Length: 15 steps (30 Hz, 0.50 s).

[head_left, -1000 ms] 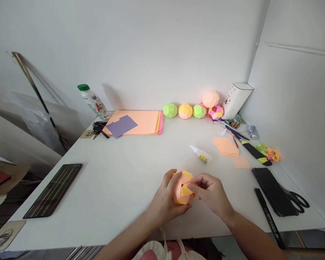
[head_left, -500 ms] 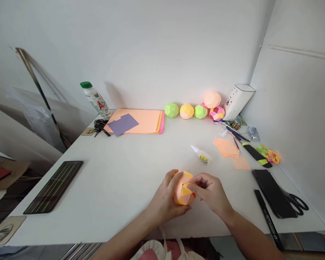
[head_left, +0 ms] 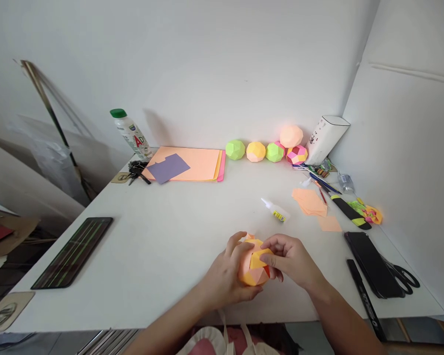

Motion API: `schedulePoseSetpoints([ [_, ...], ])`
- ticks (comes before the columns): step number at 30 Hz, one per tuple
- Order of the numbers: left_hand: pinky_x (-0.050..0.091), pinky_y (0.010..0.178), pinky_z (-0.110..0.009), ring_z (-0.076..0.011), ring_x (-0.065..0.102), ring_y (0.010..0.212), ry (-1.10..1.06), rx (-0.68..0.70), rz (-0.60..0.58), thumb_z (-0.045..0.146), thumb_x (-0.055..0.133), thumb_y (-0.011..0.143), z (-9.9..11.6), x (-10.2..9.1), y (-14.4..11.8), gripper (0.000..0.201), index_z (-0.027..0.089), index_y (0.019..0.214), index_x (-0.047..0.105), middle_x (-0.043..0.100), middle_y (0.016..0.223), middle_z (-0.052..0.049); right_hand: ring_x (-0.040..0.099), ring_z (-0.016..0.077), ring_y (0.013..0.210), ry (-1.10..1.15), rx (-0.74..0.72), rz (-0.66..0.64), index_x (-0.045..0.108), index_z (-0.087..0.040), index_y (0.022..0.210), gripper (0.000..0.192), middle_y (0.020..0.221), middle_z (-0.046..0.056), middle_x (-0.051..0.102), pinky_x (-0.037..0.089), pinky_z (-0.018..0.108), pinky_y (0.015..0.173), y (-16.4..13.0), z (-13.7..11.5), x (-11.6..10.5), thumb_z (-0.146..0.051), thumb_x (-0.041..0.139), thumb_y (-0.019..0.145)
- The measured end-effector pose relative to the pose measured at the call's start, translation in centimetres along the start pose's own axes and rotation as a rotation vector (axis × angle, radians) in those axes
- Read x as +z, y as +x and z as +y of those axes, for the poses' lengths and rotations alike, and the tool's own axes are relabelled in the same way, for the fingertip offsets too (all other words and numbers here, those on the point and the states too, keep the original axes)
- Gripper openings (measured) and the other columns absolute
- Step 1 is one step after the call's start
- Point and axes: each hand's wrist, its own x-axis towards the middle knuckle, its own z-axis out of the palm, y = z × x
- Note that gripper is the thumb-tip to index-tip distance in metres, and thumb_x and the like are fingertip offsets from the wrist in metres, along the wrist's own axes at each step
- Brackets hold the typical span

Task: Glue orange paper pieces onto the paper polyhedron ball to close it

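Near the table's front edge I hold a faceted paper ball [head_left: 257, 276] of peach and yellow-orange pieces. My left hand [head_left: 229, 271] wraps round its left side, thumb underneath and fingers over the top. On the ball's right side, my right hand [head_left: 286, 259] pinches a yellow paper flap [head_left: 259, 258] between thumb and fingers. Beside that flap a dark reddish gap shows in the ball. A small glue bottle [head_left: 278, 213] with a white nozzle lies just beyond my hands.
Several finished paper balls [head_left: 256, 152] line the wall. Coloured sheets [head_left: 200, 165] and a bottle [head_left: 133, 135] stand back left, a dark phone-like slab [head_left: 72, 252] front left. Peach paper pieces [head_left: 310, 202], a cutter [head_left: 350, 211], a black phone [head_left: 373, 264], scissors [head_left: 405, 278] and a marker [head_left: 366, 298] lie right.
The paper ball has turned slightly and shifted a little towards me and to the right, with a peach tip now showing at its top. My right hand still pinches the yellow flap.
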Motion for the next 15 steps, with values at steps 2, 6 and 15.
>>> schedulePoseSetpoints([
  [2, 0.058, 0.075, -0.043, -0.0307, 0.062, 0.106, 0.035, -0.033, -0.03, 0.026, 0.076, 0.062, 0.35, -0.33, 0.12, 0.077, 0.025, 0.127, 0.036, 0.033, 0.139, -0.019, 0.051, 0.0089, 0.038, -0.003, 0.021, -0.011, 0.06, -0.017, 0.083, 0.028, 0.05, -0.006, 0.058, 0.038, 0.02, 0.036, -0.05, -0.04, 0.18, -0.038, 0.075, 0.072],
  [6, 0.059, 0.071, -0.04, -0.0262, 0.065, 0.094, 0.05, -0.045, -0.038, 0.027, 0.074, 0.064, 0.76, -0.66, 0.28, 0.077, 0.025, 0.13, 0.035, 0.035, 0.14, -0.019, 0.05, 0.0089, 0.036, -0.03, 0.038, -0.001, 0.059, -0.017, 0.083, 0.026, 0.044, -0.007, 0.056, 0.036, 0.019, 0.036, -0.15, -0.09, 0.4, -0.037, 0.074, 0.074],
  [15, 0.059, 0.072, -0.04, -0.0275, 0.062, 0.102, 0.047, -0.032, -0.042, 0.029, 0.073, 0.064, 0.8, -0.68, 0.38, 0.078, 0.022, 0.131, 0.032, 0.039, 0.136, -0.018, 0.043, 0.0049, 0.032, -0.099, 0.07, -0.002, 0.058, -0.018, 0.083, 0.025, 0.05, -0.009, 0.056, 0.034, 0.019, 0.035, -0.51, -0.48, 0.27, -0.037, 0.072, 0.073],
])
